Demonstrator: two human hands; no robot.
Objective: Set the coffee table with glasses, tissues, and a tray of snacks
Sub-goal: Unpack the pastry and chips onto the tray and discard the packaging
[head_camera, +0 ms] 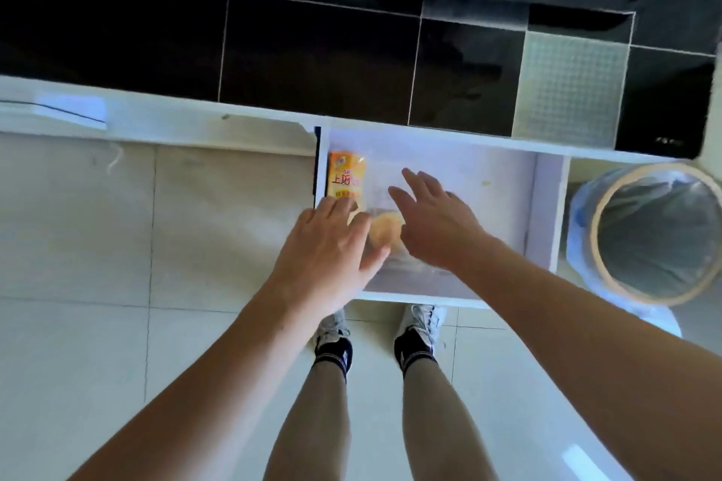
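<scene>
Drawer: white, pulled open below a white counter edge, seen from above.
Snack packet: orange with red print, lying flat at the drawer's left wall.
Bun: round and pale yellow, inside a clear bag in the middle of the drawer, between the two hands.
Left hand: palm down, fingers spread and loose, fingertips over the packet's near end and the bun; gripping nothing.
Right hand: fingers extended and apart over the clear bag, not closed on anything.
Bin: round, lined with a plastic bag, just right of the drawer on the pale tiled floor.
</scene>
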